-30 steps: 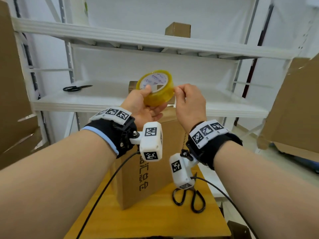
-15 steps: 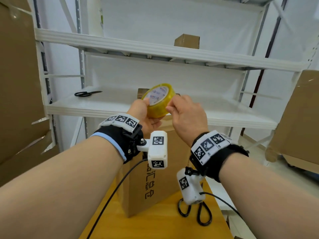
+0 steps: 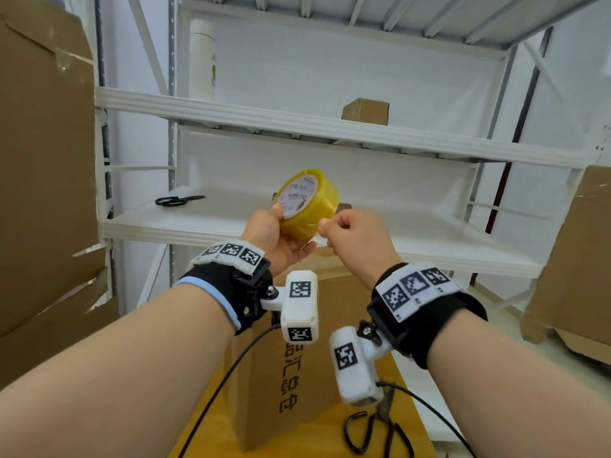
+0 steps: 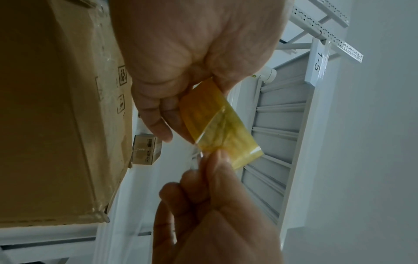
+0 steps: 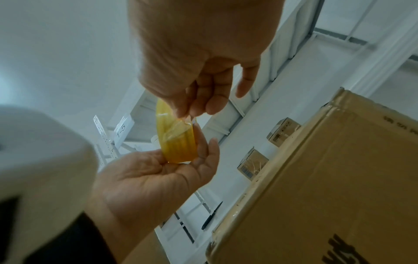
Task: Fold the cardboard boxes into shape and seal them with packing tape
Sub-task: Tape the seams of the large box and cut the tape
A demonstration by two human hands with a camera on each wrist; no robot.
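Observation:
A yellow roll of packing tape [image 3: 305,203] is held up in front of the shelf by my left hand [image 3: 274,236], thumb on its printed face and fingers cupped under it. My right hand [image 3: 350,236] pinches the loose clear end of the tape [image 5: 181,123] at the roll's right rim, peeling it off the roll [image 4: 221,125]. Below my hands a tall folded cardboard box [image 3: 281,375] with black printing stands upright on the yellow table [image 3: 330,434].
Black scissors [image 3: 377,431] lie on the table right of the box. Another pair of scissors [image 3: 178,200] lies on the white shelf [image 3: 211,223], a small carton [image 3: 365,110] on the shelf above. Large cardboard boxes [image 3: 43,180] stand at left and at right [image 3: 575,259].
The view has tilted upward. My left hand turned the roll so its face points left, and my right hand's fingers went from touching its rim to pinching the tape end.

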